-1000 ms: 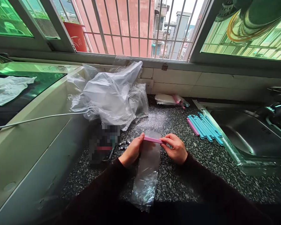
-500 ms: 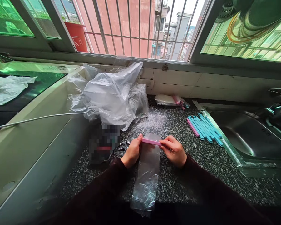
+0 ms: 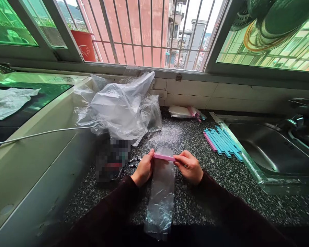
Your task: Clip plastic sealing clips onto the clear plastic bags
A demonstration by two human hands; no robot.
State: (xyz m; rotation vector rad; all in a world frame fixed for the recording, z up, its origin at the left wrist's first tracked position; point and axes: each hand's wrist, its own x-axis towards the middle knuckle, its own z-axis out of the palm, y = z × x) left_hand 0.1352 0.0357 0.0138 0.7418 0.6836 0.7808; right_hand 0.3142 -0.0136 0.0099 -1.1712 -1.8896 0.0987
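Observation:
A pink bag-sealing clip (image 3: 165,157) lies across a long clear plastic bag (image 3: 161,187) near its far end. My left hand (image 3: 143,168) pinches the clip's left end, thumb uppermost. At the other end, the fingertips of my right hand (image 3: 189,167) are closed on the clip. A short flap of the bag shows beyond the clip, and the rest hangs toward me, its near end over the counter's dark front edge. Whether the clip is fully pressed closed cannot be made out.
Several blue clips (image 3: 225,142) and a pink clip (image 3: 210,141) lie right, beside the steel sink (image 3: 262,147). Folded clear bags (image 3: 179,112) rest by the wall. A crumpled plastic bag (image 3: 121,103), a white cable (image 3: 41,134) and a blurred dark object (image 3: 112,161) are left.
The view tilts up slightly and drifts right. Both hands keep their grip on the pink clip across the bag, shifting only a little toward me.

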